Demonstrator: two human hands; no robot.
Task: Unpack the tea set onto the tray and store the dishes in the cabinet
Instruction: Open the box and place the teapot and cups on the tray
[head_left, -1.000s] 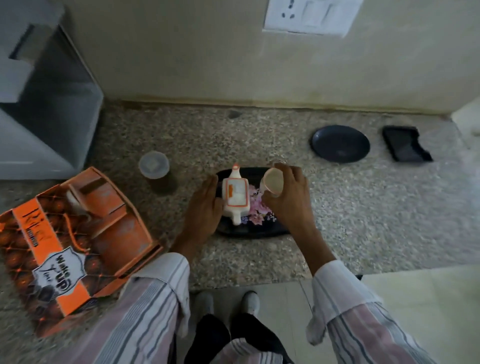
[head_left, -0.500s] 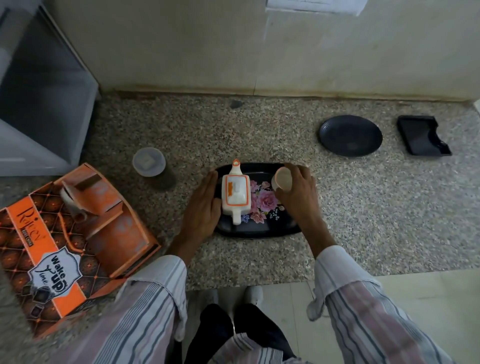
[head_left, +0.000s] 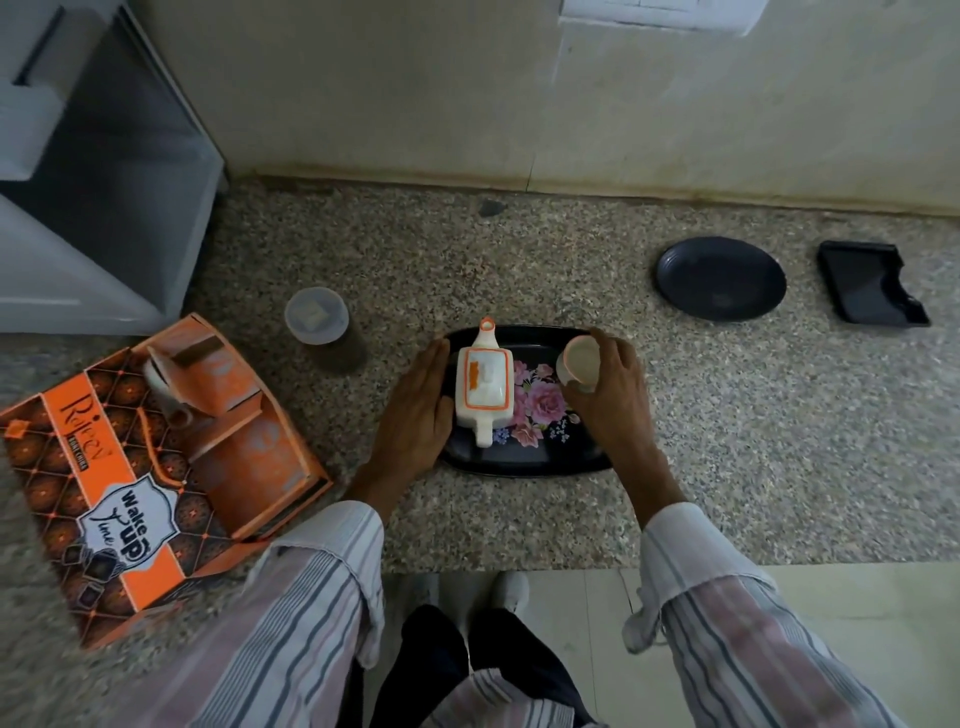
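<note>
Teapot (head_left: 485, 378): white, orange-trimmed, on floral tray (head_left: 524, 460); right hand (head_left: 608, 395) grips cup (head_left: 581, 359); left hand (head_left: 418, 402) flat, empty.

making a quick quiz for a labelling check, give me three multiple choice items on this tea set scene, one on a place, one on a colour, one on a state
1. Where does the teapot stand?
A. on the floral tray
B. in the orange box
C. on the round plate

2. What colour is the round plate on the countertop?
A. white
B. dark, near black
C. orange

3. What is the right hand doing?
A. lying flat on the counter
B. gripping the box lid
C. holding a small cup over the tray

Answers:
1 A: the white and orange teapot sits on the tray's left part, beside the left hand.
2 B: the plate looks dark against the speckled stone.
3 C: the fingers wrap the cup at the tray's right end; whether it touches the tray cannot be told.
</note>
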